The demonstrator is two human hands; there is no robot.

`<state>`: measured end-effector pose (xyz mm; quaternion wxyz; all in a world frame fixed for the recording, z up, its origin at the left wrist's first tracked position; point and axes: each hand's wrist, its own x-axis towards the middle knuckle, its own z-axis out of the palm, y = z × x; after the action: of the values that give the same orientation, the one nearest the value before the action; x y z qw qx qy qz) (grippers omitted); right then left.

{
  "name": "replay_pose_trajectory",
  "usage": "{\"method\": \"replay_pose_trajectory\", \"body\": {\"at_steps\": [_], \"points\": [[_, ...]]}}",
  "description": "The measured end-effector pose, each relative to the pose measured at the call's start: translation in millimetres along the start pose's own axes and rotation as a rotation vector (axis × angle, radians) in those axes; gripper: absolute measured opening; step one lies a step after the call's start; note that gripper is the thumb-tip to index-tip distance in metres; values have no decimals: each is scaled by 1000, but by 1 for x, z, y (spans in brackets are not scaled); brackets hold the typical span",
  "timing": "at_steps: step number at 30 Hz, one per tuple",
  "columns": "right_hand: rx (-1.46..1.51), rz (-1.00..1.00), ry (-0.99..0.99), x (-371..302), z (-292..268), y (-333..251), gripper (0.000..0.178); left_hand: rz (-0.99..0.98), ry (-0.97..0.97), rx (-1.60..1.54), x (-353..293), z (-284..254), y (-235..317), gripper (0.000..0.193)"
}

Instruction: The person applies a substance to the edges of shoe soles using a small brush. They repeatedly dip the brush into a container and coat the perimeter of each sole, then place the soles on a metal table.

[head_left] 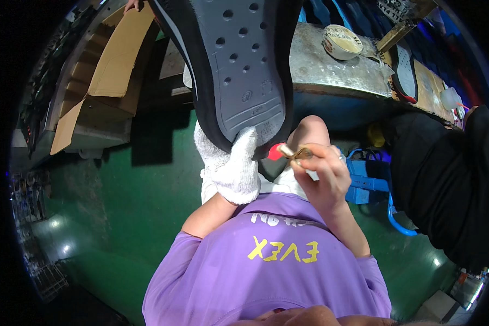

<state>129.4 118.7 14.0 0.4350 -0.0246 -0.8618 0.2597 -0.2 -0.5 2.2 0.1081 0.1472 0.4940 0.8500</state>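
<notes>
A dark shoe (242,65), its grey, hole-dotted underside turned toward me, looms large at the top centre. My left hand (236,171), in a white knitted glove, grips its heel end with the thumb pressed on the grey face. My right hand (328,174) is bare. Its fingers pinch a small brush-like tool (276,151) with a red tip and a short, worn brownish shaft; the exact kind is unclear. That tip sits just beside the heel edge; whether it touches the shoe, I cannot tell.
Beyond my knees runs a stained metal bench (337,73) carrying a cream bowl (343,43). Farther right lies another grey-soled shoe (405,73). An open cardboard box (114,65) stands at left, a person's hand (133,5) above it. At right are blue stool parts (364,182) and a person's black clothing (440,179).
</notes>
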Motion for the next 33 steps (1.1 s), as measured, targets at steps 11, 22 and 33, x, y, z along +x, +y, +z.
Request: {"method": "replay_pose_trajectory", "body": {"at_steps": [11, 22, 33], "points": [[94, -10, -44, -3, 1, -10, 25, -12, 25, -22, 1, -2, -4, 76], [-76, 20, 73, -12, -3, 10, 29, 119, 30, 11, 0, 5, -6, 58], [121, -35, -45, -9, -4, -3, 28, 0, -27, -23, -2, 5, -5, 66]]}}
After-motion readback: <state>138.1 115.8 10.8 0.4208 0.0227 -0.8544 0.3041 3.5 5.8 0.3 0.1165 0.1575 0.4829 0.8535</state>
